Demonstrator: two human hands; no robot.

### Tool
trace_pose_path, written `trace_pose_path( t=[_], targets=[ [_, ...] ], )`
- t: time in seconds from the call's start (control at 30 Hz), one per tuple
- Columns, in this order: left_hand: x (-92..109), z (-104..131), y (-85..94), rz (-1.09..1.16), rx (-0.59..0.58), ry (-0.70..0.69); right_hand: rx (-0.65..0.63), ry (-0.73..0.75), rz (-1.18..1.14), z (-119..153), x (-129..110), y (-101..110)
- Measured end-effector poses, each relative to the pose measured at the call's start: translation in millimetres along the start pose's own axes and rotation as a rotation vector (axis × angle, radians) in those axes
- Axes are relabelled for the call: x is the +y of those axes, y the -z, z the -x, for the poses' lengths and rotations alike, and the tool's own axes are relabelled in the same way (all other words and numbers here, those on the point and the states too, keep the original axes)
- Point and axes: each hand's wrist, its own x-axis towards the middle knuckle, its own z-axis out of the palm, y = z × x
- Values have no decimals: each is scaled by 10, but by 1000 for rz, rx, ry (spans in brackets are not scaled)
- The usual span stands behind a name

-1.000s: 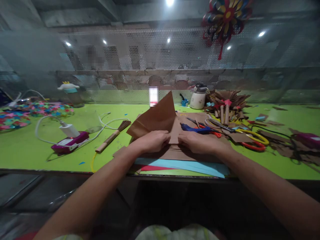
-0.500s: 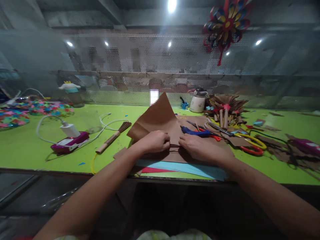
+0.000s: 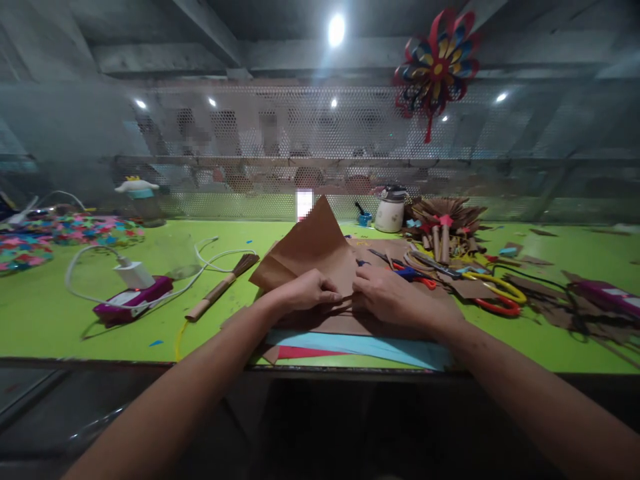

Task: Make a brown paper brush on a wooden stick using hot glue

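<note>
A large folded sheet of brown paper (image 3: 320, 247) rises to a point behind my hands. My left hand (image 3: 313, 291) has its fingers pinched on a narrow brown paper strip (image 3: 344, 303) at the sheet's front. Close by on the right, my right hand (image 3: 383, 293) is closed on the same strip, its fingertips partly hidden. Beneath both hands lies flat brown paper, with light blue paper (image 3: 360, 343) and red paper (image 3: 305, 351) under its front edge. A blue-handled tool (image 3: 407, 273) lies just behind my right hand.
Scissors with yellow and red handles (image 3: 500, 288) and brown scraps lie right. A brown paper roll (image 3: 215, 297), a purple power strip (image 3: 135, 300) and a white cable are left. Behind stand a white jar (image 3: 390, 212) and a paper bundle (image 3: 445, 220).
The view has shifted slightly, so the table appears lower. My left fingers have moved along the strip, and my right hand has turned a little, covering more of the blue-handled tool.
</note>
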Motion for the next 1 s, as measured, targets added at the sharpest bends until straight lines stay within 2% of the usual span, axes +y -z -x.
trace_pose_path(
  t=[0.1, 0.27, 0.47, 0.63, 0.73, 0.83, 1.0],
  targets=[
    [-13, -15, -25, 18, -4, -20, 43, -14, -201, -34, 39, 25],
    [5, -20, -57, -6, 17, -104, -54, -72, -515, -83, 49, 17],
    [65, 9, -72, -252, 117, -305, -66, -197, -725, -83, 106, -28],
    [67, 19, -112, -420, 191, -376, -16, -180, -678, -83, 112, -51],
    [54, 24, -136, -439, 204, -357, 18, -150, -590, -80, 82, -44],
    [67, 46, -139, -443, 194, -345, -1, -131, -548, -79, 69, -19],
    [84, 94, -111, -419, 194, -278, -38, -188, -527, -76, 119, 2]
  ],
)
